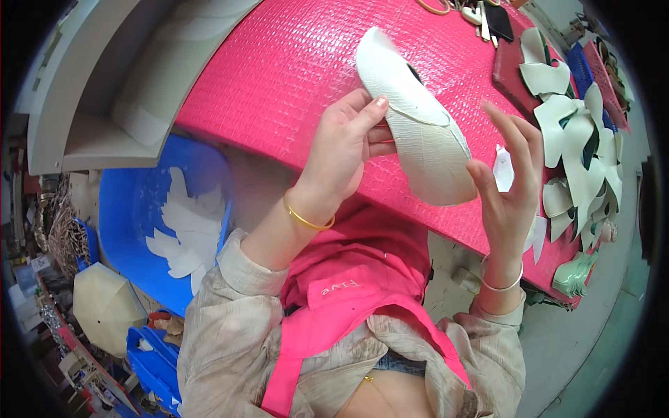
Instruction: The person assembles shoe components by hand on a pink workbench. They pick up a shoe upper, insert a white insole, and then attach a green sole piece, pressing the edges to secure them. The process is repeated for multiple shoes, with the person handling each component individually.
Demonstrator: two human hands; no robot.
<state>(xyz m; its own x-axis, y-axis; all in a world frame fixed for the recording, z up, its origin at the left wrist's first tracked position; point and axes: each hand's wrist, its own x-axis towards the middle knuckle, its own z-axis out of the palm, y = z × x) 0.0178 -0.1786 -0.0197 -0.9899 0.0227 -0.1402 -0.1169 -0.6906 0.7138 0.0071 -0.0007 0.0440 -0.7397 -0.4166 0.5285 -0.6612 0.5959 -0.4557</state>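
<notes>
A white, textured shoe upper (425, 132) with a curved seam across its middle is held above the pink table. My left hand (348, 136) grips its left edge, thumb on top and fingers underneath. At its lower right edge is my right hand (512, 174), fingers spread and apart. The right thumb tip lies beside the upper's rim; whether it touches cannot be told. A small white piece (502, 168) lies on the table, partly behind the right hand.
The pink textured table (279, 76) spans the front. White shoe uppers (568, 129) pile up at right, beside pale green pieces (575, 273). A blue bin (129, 216) with white cut pieces (187, 223) stands at left, below a grey open box (115, 118). Keys and a black item (498, 21) lie at the far edge.
</notes>
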